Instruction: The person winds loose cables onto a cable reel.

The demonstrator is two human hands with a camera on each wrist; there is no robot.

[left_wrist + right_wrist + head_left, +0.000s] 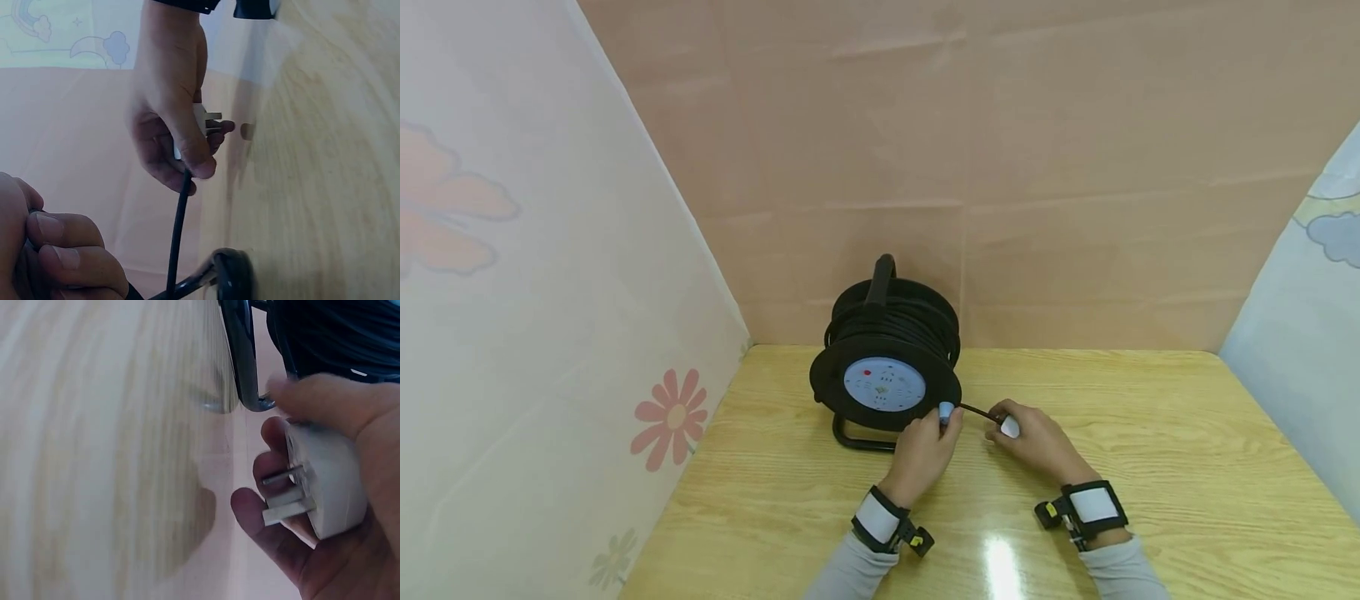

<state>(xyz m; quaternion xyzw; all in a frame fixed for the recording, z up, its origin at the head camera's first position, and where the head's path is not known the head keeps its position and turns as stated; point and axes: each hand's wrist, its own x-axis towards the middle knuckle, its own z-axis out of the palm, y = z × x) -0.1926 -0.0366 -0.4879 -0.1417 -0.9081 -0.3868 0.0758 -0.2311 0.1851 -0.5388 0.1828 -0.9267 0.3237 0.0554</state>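
Note:
A black cable reel [827, 375] stands on the table, cable wound round its drum and a pale socket panel [885, 384] on its front. At the panel side's lower right edge, my left hand [917, 461] grips a light blue crank knob [945, 409]. To the right, my right hand [1037, 440] holds a white three-pin plug [340, 478] between thumb and fingers, its metal prongs bare in the right wrist view. From the plug a black cable [179, 231] runs to the reel. In the left wrist view the knob is hidden behind curled fingers [81, 259].
The reel has a carrying handle [880, 283] on top and a tubular black foot [857, 443] below. Behind it rises a tan backdrop [1075, 208]. Pale printed panels flank the wood-grain table [1187, 467] on the left and right.

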